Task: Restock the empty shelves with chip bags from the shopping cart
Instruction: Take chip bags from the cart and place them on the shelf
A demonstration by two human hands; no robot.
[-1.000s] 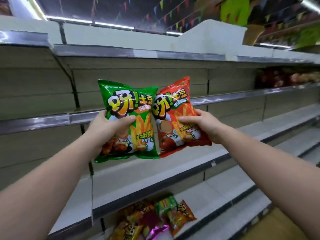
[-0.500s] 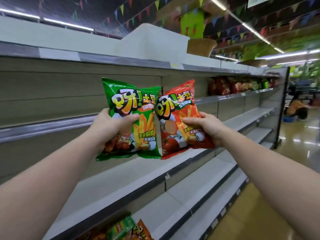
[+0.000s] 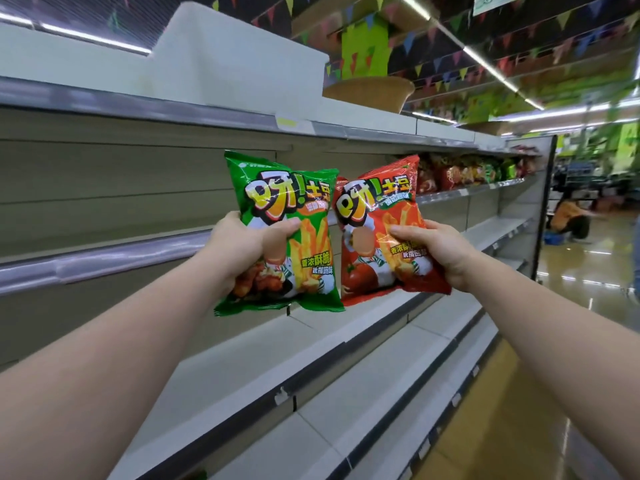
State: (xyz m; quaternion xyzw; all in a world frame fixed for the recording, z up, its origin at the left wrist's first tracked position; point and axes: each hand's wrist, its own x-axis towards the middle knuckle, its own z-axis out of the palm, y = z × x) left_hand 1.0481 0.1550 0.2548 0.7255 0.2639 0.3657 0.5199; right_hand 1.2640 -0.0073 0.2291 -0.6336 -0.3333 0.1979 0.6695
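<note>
1. The view has swung right along the aisle: the stocked bags at the far end of the shelves and the shiny floor now show
2. The heap of bags on the bottom shelf has left the view
3. The red bag now tilts further from the green bag

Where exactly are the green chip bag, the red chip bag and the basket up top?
Glossy green chip bag (image 3: 277, 188): head view, upper printed front.
Glossy red chip bag (image 3: 377, 202): head view, upper printed front.
Brown woven basket (image 3: 369, 93): head view, side wall.
</note>
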